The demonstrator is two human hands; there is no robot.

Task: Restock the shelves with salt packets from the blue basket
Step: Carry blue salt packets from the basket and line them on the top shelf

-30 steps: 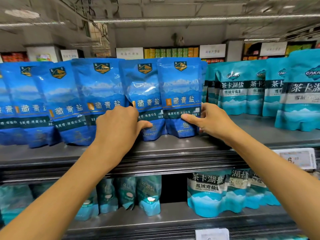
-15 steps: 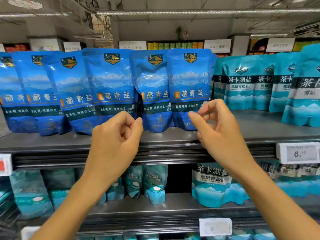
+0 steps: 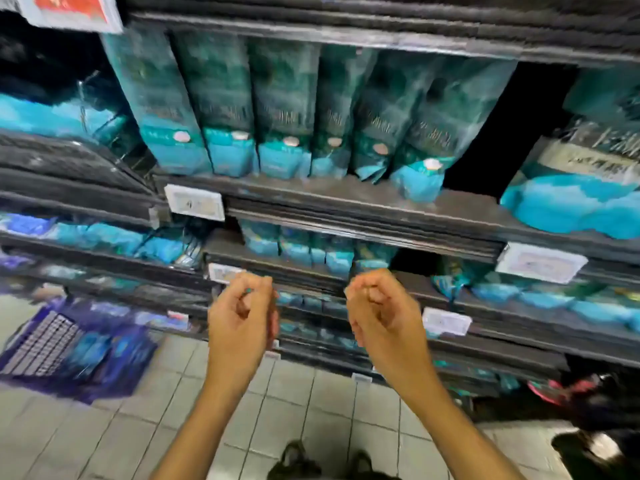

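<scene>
Left hand [image 3: 242, 327] and right hand [image 3: 384, 323] raised side by side before lower shelves [image 3: 363, 209], fingers loosely curled, holding nothing. Blue basket [image 3: 72, 348] on tiled floor [image 3: 311, 410] at left, blue salt packets [image 3: 104, 351] inside, blurred. Teal packets [image 3: 277, 109] stand upright on far shelf.

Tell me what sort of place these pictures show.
Most likely a supermarket aisle. Tiered dark metal shelves hold rows of teal salt packets, white price tags are clipped to the shelf edges, and a blue plastic basket sits on the tiled floor.
</scene>
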